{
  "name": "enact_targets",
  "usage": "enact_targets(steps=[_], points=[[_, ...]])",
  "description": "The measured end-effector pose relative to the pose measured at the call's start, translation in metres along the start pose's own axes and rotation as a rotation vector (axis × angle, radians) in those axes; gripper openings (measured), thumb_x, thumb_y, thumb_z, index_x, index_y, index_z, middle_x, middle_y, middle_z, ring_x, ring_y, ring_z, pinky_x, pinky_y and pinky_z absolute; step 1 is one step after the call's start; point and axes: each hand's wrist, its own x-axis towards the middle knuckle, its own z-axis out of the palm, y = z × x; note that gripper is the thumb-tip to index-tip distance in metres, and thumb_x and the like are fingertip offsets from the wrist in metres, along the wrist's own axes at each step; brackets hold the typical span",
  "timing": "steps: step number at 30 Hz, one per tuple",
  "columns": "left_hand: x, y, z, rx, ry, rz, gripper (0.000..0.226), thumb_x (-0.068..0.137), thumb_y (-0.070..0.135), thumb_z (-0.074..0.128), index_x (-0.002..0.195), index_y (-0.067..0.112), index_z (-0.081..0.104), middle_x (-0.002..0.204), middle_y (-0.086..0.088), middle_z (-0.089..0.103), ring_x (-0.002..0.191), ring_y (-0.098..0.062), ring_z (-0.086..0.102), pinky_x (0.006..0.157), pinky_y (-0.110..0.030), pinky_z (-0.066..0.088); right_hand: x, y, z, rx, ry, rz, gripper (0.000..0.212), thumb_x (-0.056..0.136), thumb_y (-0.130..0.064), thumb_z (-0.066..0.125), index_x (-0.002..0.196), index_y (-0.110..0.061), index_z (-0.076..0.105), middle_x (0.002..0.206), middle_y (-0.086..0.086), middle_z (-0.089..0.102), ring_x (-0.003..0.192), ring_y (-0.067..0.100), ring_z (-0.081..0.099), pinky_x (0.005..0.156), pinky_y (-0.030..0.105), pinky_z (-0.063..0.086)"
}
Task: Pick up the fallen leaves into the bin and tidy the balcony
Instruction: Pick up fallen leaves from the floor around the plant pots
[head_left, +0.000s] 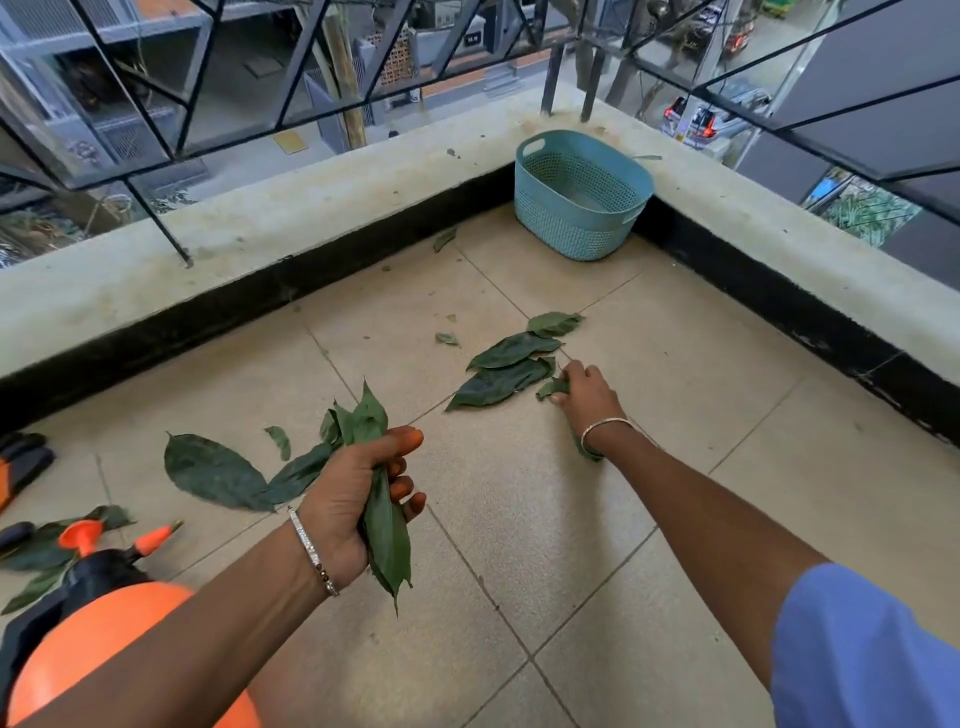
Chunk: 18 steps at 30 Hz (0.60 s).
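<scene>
Just beside right fingers (576, 370) pinching one leaf (549, 388) lie loose leaves (506, 371).

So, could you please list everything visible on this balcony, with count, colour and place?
bin: one, teal, far corner of the floor.
loose leaves: several, dark green, scattered on the floor, a cluster near the middle.
large leaf: one, dark green, on the floor left of centre.
sprayer: one, orange and black, bottom left.
black and orange item: one, perhaps a glove, left edge.
ledge: one, pale concrete, around the floor.
railing: one, black metal, above the ledge.
sleeve: one, blue, right arm.
left hand: grips a bunch of leaves, green.
right hand: pinches a small leaf, green, on the floor.
</scene>
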Motion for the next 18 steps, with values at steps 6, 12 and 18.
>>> enact_targets(steps=[6, 12, 18], points=[[-0.005, -0.001, 0.001, 0.011, 0.005, 0.006, 0.014, 0.082, 0.010, 0.071, 0.077, 0.018, 0.061, 0.059, 0.002, 0.043, 0.045, -0.010, 0.037, 0.047, -0.023, 0.046, -0.026, 0.010, 0.005, 0.000, 0.045, 0.009, 0.022, 0.097, -0.026, 0.056, 0.103, -0.005, 0.052, 0.109, 0.013, 0.047, 0.083, 0.025, 0.050, 0.071, 0.032, 0.039], [-0.021, 0.002, 0.026, 0.047, -0.025, -0.002, 0.017, 0.082, 0.011, 0.071, 0.075, 0.018, 0.058, 0.057, 0.002, 0.043, 0.047, -0.011, 0.037, 0.049, -0.024, 0.047, -0.075, 0.017, -0.028, 0.564, 0.116, 0.320, 0.020, 0.098, -0.022, 0.056, 0.105, -0.005, 0.051, 0.095, 0.011, 0.057, 0.083, 0.026, 0.057, 0.067, 0.030, 0.039], [-0.042, -0.008, 0.090, 0.090, -0.092, 0.001, 0.012, 0.084, 0.011, 0.067, 0.093, 0.015, 0.061, 0.059, 0.002, 0.039, 0.048, -0.012, 0.033, 0.050, -0.024, 0.045, -0.141, 0.038, -0.116, 1.336, 0.123, 0.586, 0.006, 0.095, -0.003, 0.055, 0.095, -0.008, 0.058, 0.072, 0.009, 0.060, 0.049, 0.017, 0.055, 0.044, 0.022, 0.047]])
